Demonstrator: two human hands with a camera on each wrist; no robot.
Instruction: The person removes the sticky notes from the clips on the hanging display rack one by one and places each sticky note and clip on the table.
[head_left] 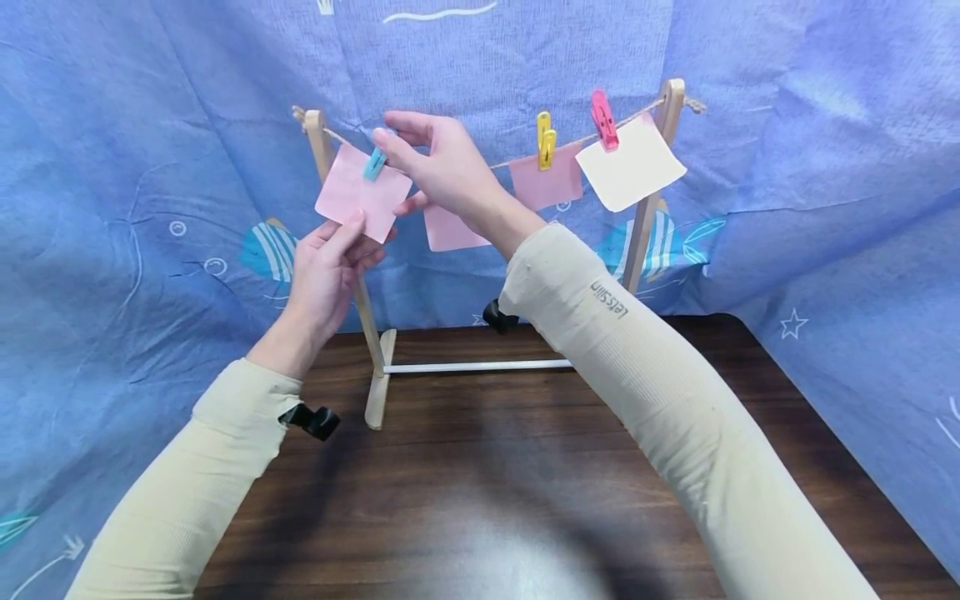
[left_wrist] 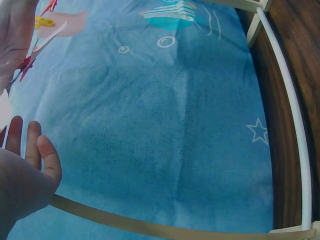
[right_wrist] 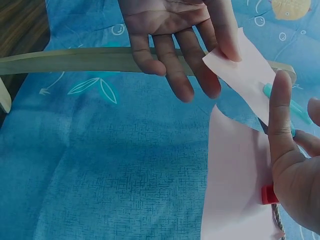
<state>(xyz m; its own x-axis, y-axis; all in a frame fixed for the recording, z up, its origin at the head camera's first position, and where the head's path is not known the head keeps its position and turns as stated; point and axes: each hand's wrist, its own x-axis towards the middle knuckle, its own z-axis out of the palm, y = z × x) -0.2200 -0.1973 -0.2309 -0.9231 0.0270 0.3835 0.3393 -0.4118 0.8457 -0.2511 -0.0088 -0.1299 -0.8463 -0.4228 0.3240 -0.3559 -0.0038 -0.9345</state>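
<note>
My left hand (head_left: 330,271) pinches a square of pink paper (head_left: 352,187) by its lower edge, thumb in front. A teal clothespin (head_left: 374,164) sits across the paper's top edge beside the rope. My right hand (head_left: 450,162) pinches the clothespin's upper end, the thumb lying over it in the right wrist view. Just right of this, a second pink paper (head_left: 452,232) hangs partly hidden behind my right hand; a red clothespin (right_wrist: 269,194) holds its top edge.
A yellow clothespin (head_left: 546,143) holds another pink paper (head_left: 540,183), and a pink clothespin (head_left: 604,121) a white paper (head_left: 630,167), on the rope. Wooden posts (head_left: 648,221) joined by a white rod (head_left: 472,366) stand on the dark table (head_left: 450,467). Blue cloth (head_left: 187,100) hangs behind.
</note>
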